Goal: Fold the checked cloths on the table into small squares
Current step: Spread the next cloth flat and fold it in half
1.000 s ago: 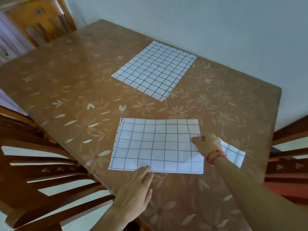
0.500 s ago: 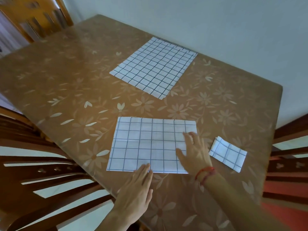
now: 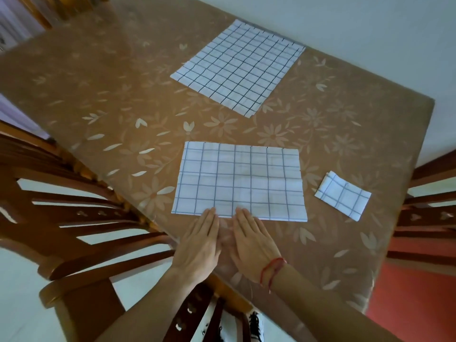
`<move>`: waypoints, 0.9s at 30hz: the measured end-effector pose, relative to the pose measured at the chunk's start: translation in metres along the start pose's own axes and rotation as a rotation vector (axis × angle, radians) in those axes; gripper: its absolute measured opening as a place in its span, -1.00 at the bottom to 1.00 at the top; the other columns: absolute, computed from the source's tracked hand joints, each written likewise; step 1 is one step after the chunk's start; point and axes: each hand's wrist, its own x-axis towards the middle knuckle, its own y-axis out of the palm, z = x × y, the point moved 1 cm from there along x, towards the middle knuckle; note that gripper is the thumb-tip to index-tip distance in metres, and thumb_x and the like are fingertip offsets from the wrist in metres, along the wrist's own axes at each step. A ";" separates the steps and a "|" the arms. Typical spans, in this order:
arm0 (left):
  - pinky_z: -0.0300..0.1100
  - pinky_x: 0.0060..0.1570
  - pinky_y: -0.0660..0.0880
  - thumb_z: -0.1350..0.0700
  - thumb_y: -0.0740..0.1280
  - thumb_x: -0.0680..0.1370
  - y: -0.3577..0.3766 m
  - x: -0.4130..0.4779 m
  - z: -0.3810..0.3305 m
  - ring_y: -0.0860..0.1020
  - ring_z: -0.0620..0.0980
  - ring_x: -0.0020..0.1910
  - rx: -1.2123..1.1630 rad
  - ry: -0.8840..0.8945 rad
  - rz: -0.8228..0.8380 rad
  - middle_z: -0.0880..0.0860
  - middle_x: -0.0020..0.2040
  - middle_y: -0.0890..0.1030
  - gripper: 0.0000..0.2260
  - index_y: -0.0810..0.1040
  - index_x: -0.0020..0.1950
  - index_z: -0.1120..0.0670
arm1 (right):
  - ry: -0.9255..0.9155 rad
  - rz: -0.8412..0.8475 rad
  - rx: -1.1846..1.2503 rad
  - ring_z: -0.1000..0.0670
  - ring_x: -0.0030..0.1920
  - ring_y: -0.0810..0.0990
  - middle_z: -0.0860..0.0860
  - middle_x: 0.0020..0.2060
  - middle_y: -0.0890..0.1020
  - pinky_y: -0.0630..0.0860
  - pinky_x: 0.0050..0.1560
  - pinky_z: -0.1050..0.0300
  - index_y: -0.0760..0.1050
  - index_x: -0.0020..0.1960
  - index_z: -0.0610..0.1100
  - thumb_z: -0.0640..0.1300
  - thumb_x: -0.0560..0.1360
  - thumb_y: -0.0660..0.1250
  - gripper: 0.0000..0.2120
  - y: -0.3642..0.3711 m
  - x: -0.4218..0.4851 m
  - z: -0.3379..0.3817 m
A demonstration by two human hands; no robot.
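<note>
One small folded blue-checked cloth square [image 3: 343,195] done, by the right edge of the brown flower-patterned tabletop [image 3: 98,99]. White blue-checked cloth rectangle [image 3: 240,181] at near edge, half-folded, long axis along that edge. Large black-checked cloth [image 3: 238,67] at far edge, unfolded. Left hand [image 3: 199,245] and right hand [image 3: 254,245] flat, fingers straight, tips on the rectangle's near side, probably the fold.

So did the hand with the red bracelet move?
Yes. The right hand slid left, away from the small folded checked square, to the near edge of the half-folded checked cloth, beside the left hand.
</note>
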 end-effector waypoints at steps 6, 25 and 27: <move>0.10 0.39 0.35 -0.03 0.07 0.60 -0.004 -0.007 0.017 0.27 0.14 0.49 -0.018 -0.141 -0.026 0.24 0.49 0.30 -0.46 0.30 0.46 0.30 | -0.059 -0.028 0.034 -0.17 0.45 0.32 -0.21 0.43 0.36 0.38 0.36 -0.15 0.35 0.42 -0.30 0.05 0.54 0.01 -0.41 -0.006 0.012 0.023; 0.05 0.51 0.07 -0.04 0.16 0.64 0.007 -0.010 0.037 -0.01 0.11 0.56 -0.025 -0.185 0.032 0.20 0.58 0.03 -0.39 0.06 0.55 0.26 | 0.060 0.108 0.017 -0.07 0.54 -0.25 -0.10 0.55 -0.22 -0.18 0.54 -0.07 -0.20 0.56 -0.23 0.14 0.63 -0.13 -0.34 0.000 -0.019 -0.033; 0.03 0.51 0.04 -0.05 0.16 0.64 0.007 -0.010 0.037 -0.01 0.11 0.56 -0.012 -0.189 0.032 0.20 0.58 0.03 -0.39 0.06 0.55 0.26 | 0.114 0.126 -0.001 -0.05 0.54 -0.29 -0.09 0.54 -0.25 -0.25 0.53 -0.03 -0.25 0.55 -0.22 0.17 0.62 -0.18 -0.33 0.000 -0.030 -0.051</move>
